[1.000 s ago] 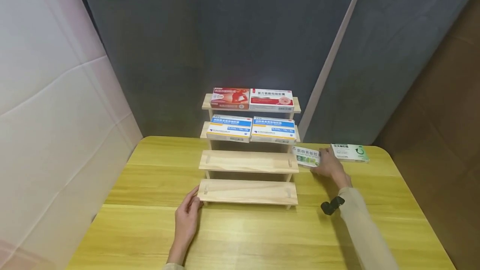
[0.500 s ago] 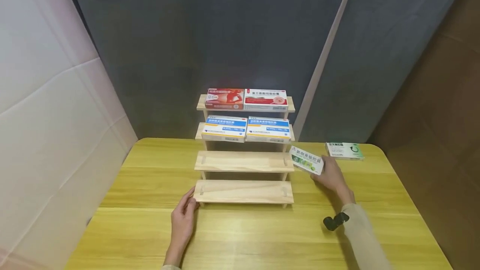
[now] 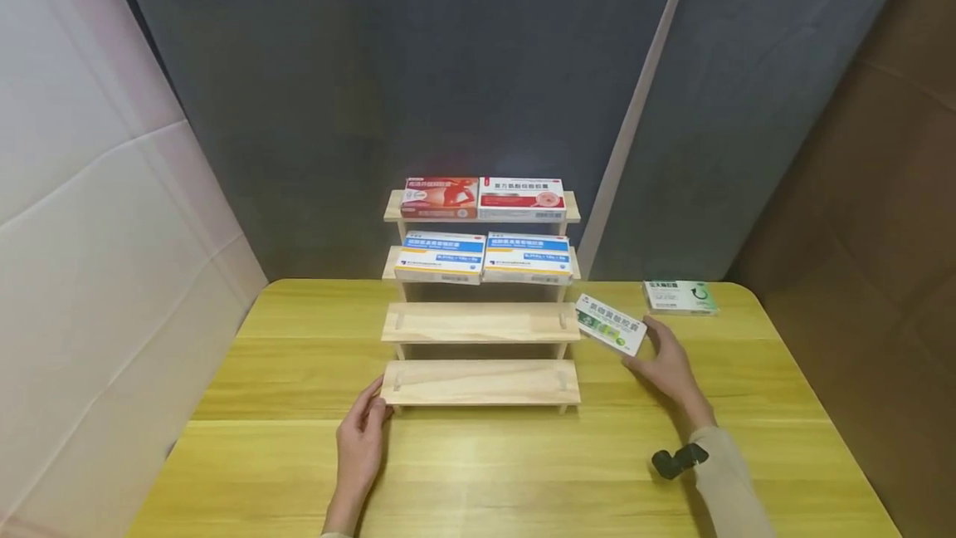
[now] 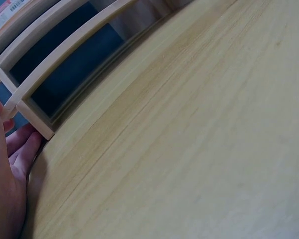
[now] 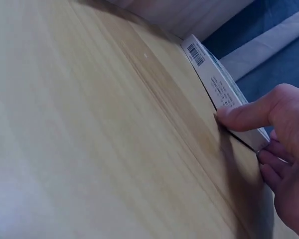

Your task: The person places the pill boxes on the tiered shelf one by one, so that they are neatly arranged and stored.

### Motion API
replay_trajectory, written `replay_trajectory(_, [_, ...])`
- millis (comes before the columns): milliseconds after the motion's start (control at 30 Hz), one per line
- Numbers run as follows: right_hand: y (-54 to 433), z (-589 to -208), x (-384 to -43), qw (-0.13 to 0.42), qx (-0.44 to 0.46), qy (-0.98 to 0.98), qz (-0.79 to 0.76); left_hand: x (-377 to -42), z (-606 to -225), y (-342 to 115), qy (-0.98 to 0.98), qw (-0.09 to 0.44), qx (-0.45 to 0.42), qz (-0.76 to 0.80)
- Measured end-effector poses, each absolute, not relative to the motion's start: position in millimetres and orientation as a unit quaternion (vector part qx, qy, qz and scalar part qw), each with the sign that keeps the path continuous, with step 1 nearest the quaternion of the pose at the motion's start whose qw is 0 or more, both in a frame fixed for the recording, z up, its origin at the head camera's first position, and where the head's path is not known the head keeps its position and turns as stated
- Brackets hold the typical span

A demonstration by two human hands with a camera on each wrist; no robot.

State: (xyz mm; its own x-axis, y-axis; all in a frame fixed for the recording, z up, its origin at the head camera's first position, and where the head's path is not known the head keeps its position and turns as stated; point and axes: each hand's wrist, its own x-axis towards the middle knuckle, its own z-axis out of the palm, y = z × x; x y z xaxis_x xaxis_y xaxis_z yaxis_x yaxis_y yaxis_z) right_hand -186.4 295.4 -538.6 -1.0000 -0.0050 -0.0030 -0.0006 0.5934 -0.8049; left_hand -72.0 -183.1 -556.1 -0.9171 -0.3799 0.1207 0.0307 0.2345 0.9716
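A stepped wooden rack (image 3: pixel 478 384) stands in the middle of the table. My left hand (image 3: pixel 360 442) holds the left end of its lowest step; in the left wrist view, fingers (image 4: pixel 27 149) lie against the rack's leg. To the rack's right, my right hand (image 3: pixel 670 368) grips the right end of a white-and-green medicine box (image 3: pixel 610 325), which lies at a slant. In the right wrist view the thumb (image 5: pixel 241 117) presses the box's long side, with other fingers around its near end. Part of that end is hidden by the hand.
On the top step sit a red medicine box (image 3: pixel 439 198) and a red-and-white one (image 3: pixel 521 198). Two blue-and-white boxes, left (image 3: pixel 441 257) and right (image 3: pixel 527 258), fill the step below. Another green-and-white box (image 3: pixel 680 297) lies near the table's back edge. A grey curtain (image 3: pixel 478 65) hangs behind.
My right hand has pulled the white-and-green box toward me and turned it to a slant beside the rack. The left hand keeps its place on the rack. The head view has shifted slightly.
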Motion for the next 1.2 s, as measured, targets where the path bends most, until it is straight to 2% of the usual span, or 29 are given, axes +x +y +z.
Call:
replay_trajectory(467, [305.3,-535.8,-161.4,-0.014,0.091,0.803,-0.588,-71.6,-554.6,-183.0,-0.77,0.157,0.118,-0.607])
replay_trajectory(933, [299.3,-526.3,-141.4,-0.068,0.148,0.692,-0.703,-70.6,-554.5,-184.3,-0.765,0.162,0.108,-0.614])
replay_trajectory(1200, [292.4,-519.3,-130.6,-0.117,0.147,0.633,-0.751,-69.6,-553.5,-182.9,-0.765,0.164,0.103,-0.615])
